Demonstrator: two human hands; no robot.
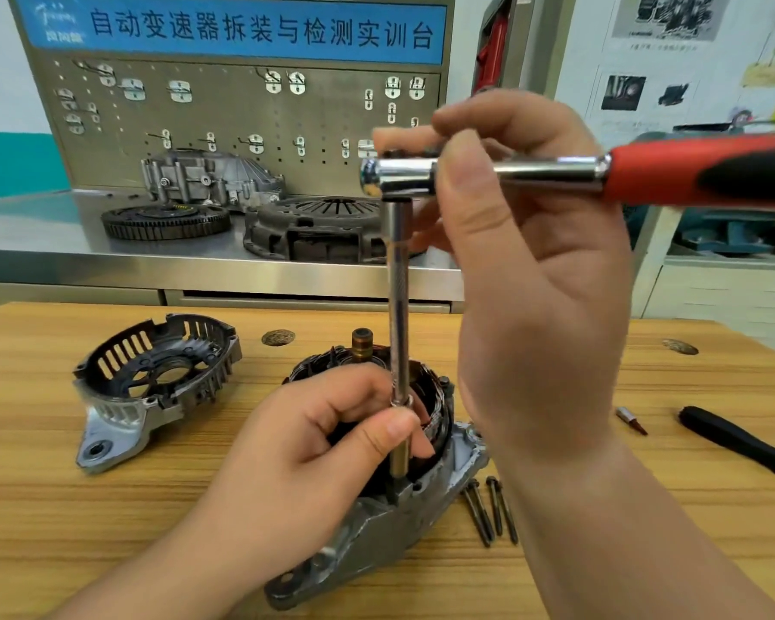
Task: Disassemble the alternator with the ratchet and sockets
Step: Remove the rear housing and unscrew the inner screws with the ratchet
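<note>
1. Head view: the alternator [376, 530] stands on the wooden bench [108, 507], about the middle of its width and close to the near edge. Its copper windings and the upright shaft [362, 344] are exposed on top.
2. The ratchet [488, 172] is held level above the alternator, and its red and black handle runs out toward the right edge of the picture. A long extension bar [398, 306] goes straight down from its head to the socket [399, 458], which sits on the rim of the alternator housing.
3. The right hand [533, 261] grips the head of the ratchet with curled fingers and thumb.
4. The left hand [314, 449] pinches the lower part of the bar and the socket between thumb and fingers.
5. The removed end cover [153, 378] lies toward the left edge of the bench, well apart from the alternator.
6. Three long bolts [488, 512] lie just beside the alternator on its right.
7. A small bit [631, 420] and a black-handled screwdriver [734, 436] lie toward the right edge.
8. Behind the bench, a steel table [41, 234] carries a toothed flywheel [166, 221] and a clutch cover [314, 230].
</note>
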